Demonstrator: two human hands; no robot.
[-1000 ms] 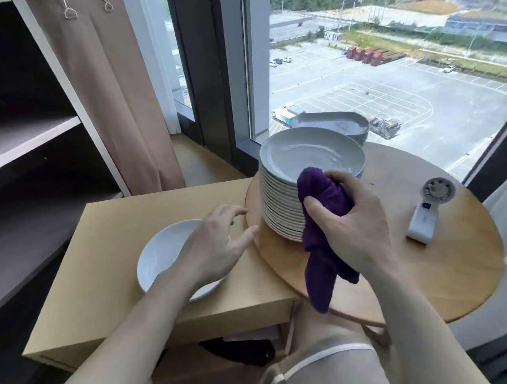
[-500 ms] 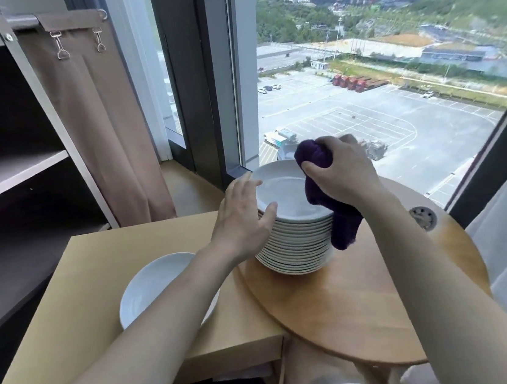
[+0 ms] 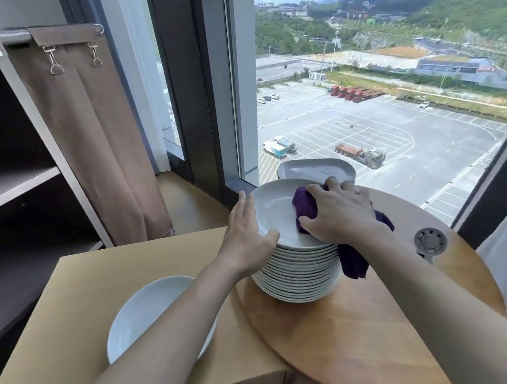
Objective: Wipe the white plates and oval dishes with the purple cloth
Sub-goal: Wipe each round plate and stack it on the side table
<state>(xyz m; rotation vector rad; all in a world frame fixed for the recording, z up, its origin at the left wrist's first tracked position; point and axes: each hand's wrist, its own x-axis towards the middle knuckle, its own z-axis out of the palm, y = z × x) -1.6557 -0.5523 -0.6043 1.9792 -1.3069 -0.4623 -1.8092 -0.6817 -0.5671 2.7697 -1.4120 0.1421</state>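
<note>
Purple cloth (image 3: 305, 206) was bunched under my right hand (image 3: 341, 216), fingers curled down over it, clamping it onto the top plate (image 3: 276, 217) of the stack (image 3: 301, 277), a tail hanging off the stack's right side. My left hand (image 3: 245, 240) lay against that plate's left rim, fingers straight and together, thumb across the near rim. Both forearms reached forward. The stack sat near the round table's (image 3: 359, 338) left edge, the oval dish (image 3: 313, 170) just behind.

High-rise room: window (image 3: 362, 98) over car park (image 3: 349, 122), curtained shelving (image 3: 6, 190)
</note>
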